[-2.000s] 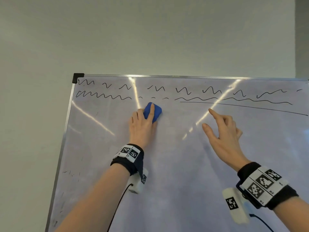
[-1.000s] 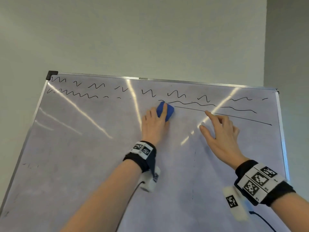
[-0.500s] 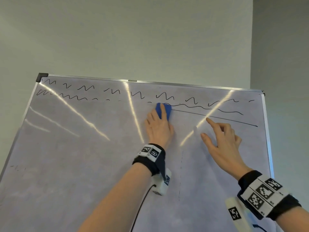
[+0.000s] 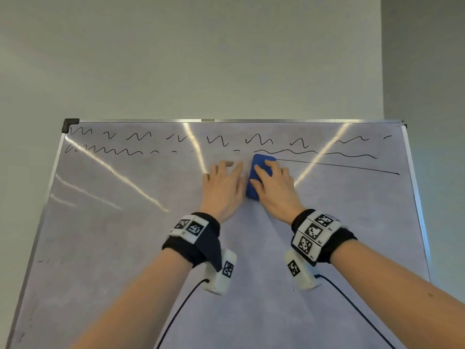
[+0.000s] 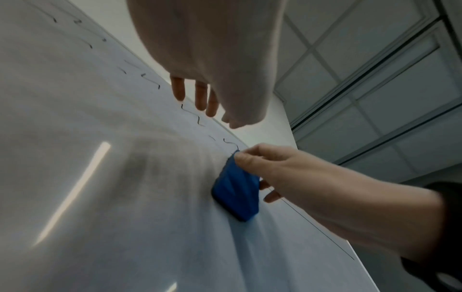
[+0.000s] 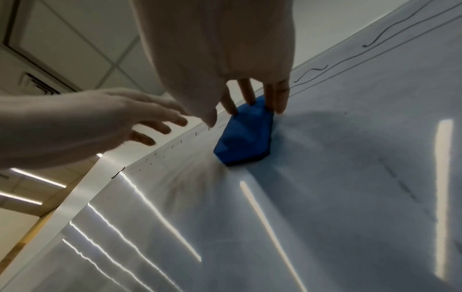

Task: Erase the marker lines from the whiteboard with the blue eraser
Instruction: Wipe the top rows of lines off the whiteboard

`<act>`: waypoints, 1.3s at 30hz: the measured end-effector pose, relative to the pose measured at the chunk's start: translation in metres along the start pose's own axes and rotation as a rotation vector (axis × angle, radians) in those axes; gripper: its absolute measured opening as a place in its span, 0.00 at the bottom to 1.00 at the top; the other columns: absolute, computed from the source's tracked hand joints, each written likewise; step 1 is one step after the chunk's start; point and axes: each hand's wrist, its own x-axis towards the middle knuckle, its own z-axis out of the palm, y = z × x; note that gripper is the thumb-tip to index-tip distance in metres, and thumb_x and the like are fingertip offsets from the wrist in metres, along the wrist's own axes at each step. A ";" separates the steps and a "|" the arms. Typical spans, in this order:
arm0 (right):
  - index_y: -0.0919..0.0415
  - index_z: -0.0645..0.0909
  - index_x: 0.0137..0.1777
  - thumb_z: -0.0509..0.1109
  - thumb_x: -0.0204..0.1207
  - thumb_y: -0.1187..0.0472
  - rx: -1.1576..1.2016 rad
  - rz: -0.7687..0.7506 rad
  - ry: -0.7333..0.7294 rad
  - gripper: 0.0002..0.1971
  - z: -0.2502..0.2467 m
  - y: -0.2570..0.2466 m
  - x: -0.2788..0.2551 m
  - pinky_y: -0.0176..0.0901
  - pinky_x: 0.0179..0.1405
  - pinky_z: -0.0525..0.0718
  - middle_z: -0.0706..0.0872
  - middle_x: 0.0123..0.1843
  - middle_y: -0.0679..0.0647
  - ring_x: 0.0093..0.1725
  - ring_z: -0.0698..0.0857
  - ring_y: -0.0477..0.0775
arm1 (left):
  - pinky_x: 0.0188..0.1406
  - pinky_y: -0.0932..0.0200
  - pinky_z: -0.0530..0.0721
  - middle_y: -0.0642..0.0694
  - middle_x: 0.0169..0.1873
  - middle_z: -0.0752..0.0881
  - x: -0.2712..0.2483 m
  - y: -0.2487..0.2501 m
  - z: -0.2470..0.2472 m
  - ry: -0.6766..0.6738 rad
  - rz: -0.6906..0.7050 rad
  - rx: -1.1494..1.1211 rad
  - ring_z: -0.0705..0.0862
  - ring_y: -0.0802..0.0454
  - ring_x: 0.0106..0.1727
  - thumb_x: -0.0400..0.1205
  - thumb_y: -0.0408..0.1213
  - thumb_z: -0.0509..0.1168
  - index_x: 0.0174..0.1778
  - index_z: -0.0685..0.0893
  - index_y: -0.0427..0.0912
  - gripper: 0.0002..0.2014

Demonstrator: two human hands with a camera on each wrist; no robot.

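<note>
My right hand point(image 4: 273, 190) pinches the blue eraser point(image 4: 256, 177) flat on the whiteboard point(image 4: 125, 248) at frame centre, at the left end of the straight marker line point(image 4: 339, 167), my left hand point(image 4: 222, 190) just beside it, fingers loose, holding nothing.

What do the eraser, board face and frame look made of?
Blue eraser: matte, soft-looking, probably foam or felt-backed plastic; faceted top, no shine. Whiteboard face: glossy, hard coating, shown by sharp streaks of reflected ceiling light; its greyish haze looks like marker residue. Frame: brushed silver, likely aluminium, with a black, probably plastic, corner cap.
</note>
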 end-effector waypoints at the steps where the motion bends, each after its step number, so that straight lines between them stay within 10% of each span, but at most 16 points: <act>1: 0.58 0.65 0.77 0.55 0.84 0.49 -0.020 0.017 0.039 0.24 0.003 -0.005 0.002 0.56 0.62 0.69 0.63 0.77 0.61 0.65 0.68 0.67 | 0.55 0.46 0.69 0.42 0.66 0.74 -0.001 -0.008 -0.004 0.053 -0.015 -0.005 0.71 0.40 0.60 0.84 0.40 0.55 0.74 0.72 0.47 0.20; 8: 0.59 0.69 0.66 0.65 0.77 0.51 -0.158 0.028 0.185 0.21 0.003 -0.012 0.030 0.49 0.43 0.72 0.68 0.67 0.59 0.51 0.72 0.64 | 0.50 0.45 0.70 0.42 0.60 0.77 -0.001 -0.030 -0.011 0.237 0.019 -0.015 0.75 0.41 0.54 0.81 0.40 0.56 0.74 0.74 0.46 0.23; 13: 0.63 0.73 0.67 0.68 0.74 0.63 -0.179 -0.101 0.143 0.21 -0.013 0.034 0.025 0.54 0.50 0.76 0.75 0.65 0.60 0.53 0.74 0.66 | 0.48 0.47 0.70 0.41 0.60 0.78 0.002 -0.011 0.008 0.215 0.030 -0.062 0.76 0.42 0.51 0.79 0.40 0.56 0.72 0.75 0.46 0.23; 21: 0.66 0.75 0.68 0.71 0.74 0.66 -0.122 0.167 0.306 0.22 -0.026 0.154 -0.026 0.60 0.49 0.77 0.77 0.65 0.65 0.51 0.76 0.72 | 0.50 0.46 0.71 0.42 0.61 0.78 -0.005 0.010 0.034 0.179 0.068 -0.059 0.78 0.42 0.52 0.80 0.36 0.63 0.71 0.76 0.46 0.21; 31: 0.61 0.75 0.70 0.70 0.74 0.67 -0.099 -0.225 0.236 0.23 0.000 0.054 0.018 0.59 0.52 0.78 0.77 0.68 0.58 0.57 0.75 0.69 | 0.53 0.49 0.68 0.45 0.65 0.74 0.008 0.033 0.043 0.322 -0.037 -0.094 0.73 0.47 0.55 0.83 0.48 0.51 0.76 0.72 0.50 0.24; 39: 0.65 0.78 0.67 0.74 0.71 0.69 -0.081 -0.068 0.319 0.23 -0.030 0.174 -0.030 0.62 0.49 0.82 0.81 0.63 0.62 0.50 0.78 0.72 | 0.53 0.51 0.64 0.44 0.63 0.75 0.010 0.084 0.060 0.274 0.018 -0.104 0.74 0.46 0.55 0.82 0.50 0.49 0.74 0.75 0.48 0.25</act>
